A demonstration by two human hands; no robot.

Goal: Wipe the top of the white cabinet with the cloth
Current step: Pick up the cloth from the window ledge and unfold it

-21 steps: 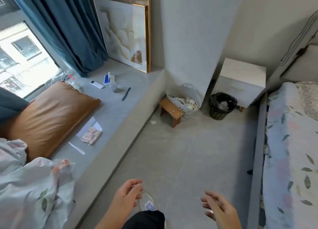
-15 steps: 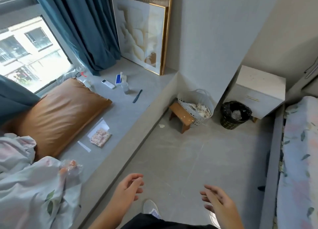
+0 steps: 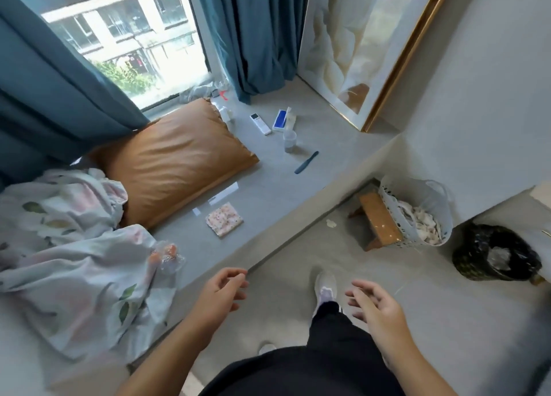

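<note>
A small folded cloth [image 3: 224,219] with a pink speckled pattern lies flat on the grey window ledge [image 3: 268,187], in front of the brown pillow. Of the white cabinet [image 3: 542,194] only a corner shows at the far right edge. My left hand [image 3: 222,296] hovers low in the middle of the view, fingers curled and apart, holding nothing, a short way below the cloth. My right hand [image 3: 375,306] is out over the floor with its fingers spread and nothing in it.
A brown pillow [image 3: 176,163] and a floral blanket [image 3: 74,261] lie on the ledge at left. Further back are a remote [image 3: 261,123], a blue box, a cup and a comb. On the floor stand a wooden stool [image 3: 377,220], a white basket [image 3: 417,214] and a black bin [image 3: 495,252].
The view has swung left and closer to the ledge: the cloth now sits near the centre and the cabinet has slid almost out at right. Both hands stay low with nothing in them.
</note>
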